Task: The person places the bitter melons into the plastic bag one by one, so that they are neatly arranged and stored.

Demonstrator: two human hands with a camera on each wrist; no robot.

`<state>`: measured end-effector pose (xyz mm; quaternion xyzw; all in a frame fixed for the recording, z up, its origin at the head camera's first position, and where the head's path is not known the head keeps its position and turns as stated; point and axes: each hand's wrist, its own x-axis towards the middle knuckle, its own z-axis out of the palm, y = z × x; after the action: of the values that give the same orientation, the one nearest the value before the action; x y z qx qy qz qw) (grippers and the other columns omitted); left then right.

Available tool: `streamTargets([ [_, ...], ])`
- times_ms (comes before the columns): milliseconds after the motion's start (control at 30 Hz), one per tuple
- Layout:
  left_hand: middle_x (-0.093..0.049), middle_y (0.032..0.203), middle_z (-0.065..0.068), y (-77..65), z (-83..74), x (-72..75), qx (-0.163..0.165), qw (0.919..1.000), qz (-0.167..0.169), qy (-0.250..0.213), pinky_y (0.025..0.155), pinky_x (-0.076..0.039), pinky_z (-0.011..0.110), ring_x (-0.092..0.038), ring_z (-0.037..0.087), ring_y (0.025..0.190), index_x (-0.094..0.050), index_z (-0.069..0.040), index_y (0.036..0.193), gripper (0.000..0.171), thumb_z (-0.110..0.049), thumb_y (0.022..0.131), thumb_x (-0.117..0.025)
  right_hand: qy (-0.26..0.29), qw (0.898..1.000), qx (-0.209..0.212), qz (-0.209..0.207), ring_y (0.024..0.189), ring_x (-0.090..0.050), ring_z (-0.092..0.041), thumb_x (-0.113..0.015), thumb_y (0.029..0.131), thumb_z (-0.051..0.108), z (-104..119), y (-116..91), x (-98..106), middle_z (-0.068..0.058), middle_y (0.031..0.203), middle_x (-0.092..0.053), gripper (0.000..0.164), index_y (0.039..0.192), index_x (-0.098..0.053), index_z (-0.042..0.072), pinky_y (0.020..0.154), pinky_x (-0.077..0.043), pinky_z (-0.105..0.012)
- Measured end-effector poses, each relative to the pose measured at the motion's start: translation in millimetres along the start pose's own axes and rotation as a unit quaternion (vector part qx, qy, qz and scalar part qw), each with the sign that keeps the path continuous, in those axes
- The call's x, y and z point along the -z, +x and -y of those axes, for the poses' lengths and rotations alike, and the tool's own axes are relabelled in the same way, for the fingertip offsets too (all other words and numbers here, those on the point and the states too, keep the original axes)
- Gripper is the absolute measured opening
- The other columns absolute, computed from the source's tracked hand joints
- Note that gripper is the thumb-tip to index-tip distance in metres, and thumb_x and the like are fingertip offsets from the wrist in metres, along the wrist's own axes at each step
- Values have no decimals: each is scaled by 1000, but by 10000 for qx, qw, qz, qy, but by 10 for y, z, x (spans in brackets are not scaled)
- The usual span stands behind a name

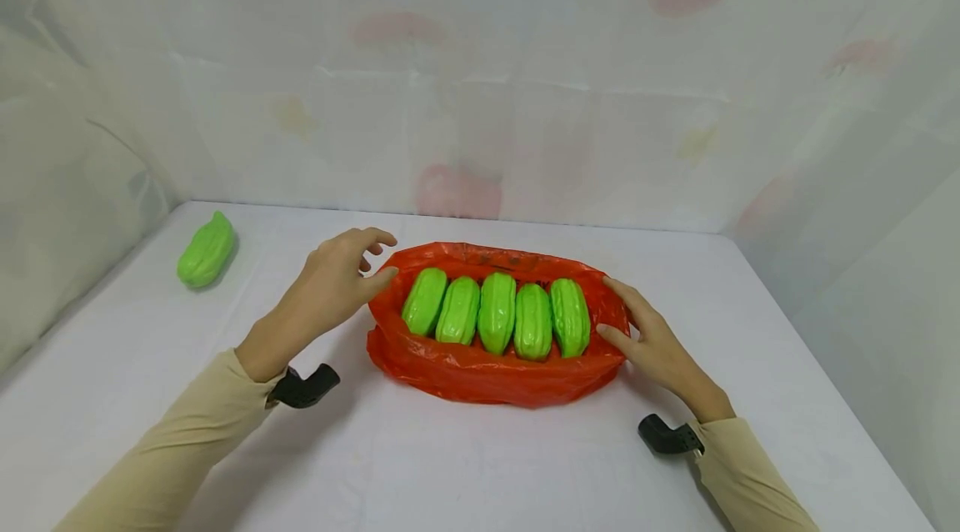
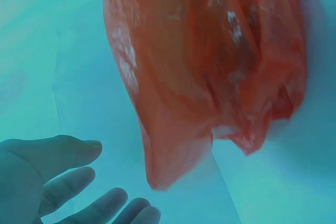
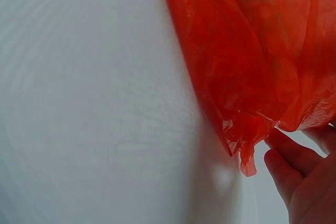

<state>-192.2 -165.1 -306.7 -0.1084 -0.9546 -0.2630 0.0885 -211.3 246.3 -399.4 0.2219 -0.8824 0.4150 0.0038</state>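
A red plastic bag lies mouth-up on the white table, its rim spread wide. Inside, several glossy, ribbed, bright-green fruit-shaped pieces stand side by side in a row. My left hand is at the bag's left end, thumb and fingers apart with nothing between them; the left wrist view shows its fingers clear of the bag's corner. At the right end, my right hand touches the rim, its thumb over the bag's inside and its fingers loosely spread along the edge. In the right wrist view its fingertips meet the crumpled red corner.
Another green fruit-shaped piece lies by itself at the table's far left. The white tabletop ends at a pale patterned curtain behind, with more hanging fabric along both sides.
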Motion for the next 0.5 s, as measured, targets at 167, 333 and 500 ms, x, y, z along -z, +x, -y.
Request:
streamTargets([
  [167, -67, 112, 20, -26, 56, 77, 38, 10000, -52, 45, 74, -56, 46, -66, 34, 93, -62, -6, 126, 35, -18, 93, -63, 40, 10000, 1, -8, 142, -35, -47, -62, 97, 14, 2, 4, -2, -23, 156, -33, 66, 153, -30, 3, 109, -36, -62],
  [333, -66, 112, 21, -48, 155, 119, -14, 9998, -183, 102, 79, -55, 50, -66, 36, 94, -61, -6, 126, 36, -16, 92, -64, 38, 10000, 27, -12, 142, -35, -48, -62, 97, 13, 0, 4, -4, -24, 156, -33, 66, 153, -30, 2, 109, -36, -62],
  [500, -65, 113, 21, -64, 288, 132, -129, 9994, -264, 175, 82, -54, 53, -64, 38, 96, -60, -5, 127, 37, -14, 92, -65, 45, 10000, 9, -10, 142, -34, -48, -62, 97, 13, -1, 5, -4, -24, 156, -33, 66, 153, -30, 2, 109, -35, -62],
])
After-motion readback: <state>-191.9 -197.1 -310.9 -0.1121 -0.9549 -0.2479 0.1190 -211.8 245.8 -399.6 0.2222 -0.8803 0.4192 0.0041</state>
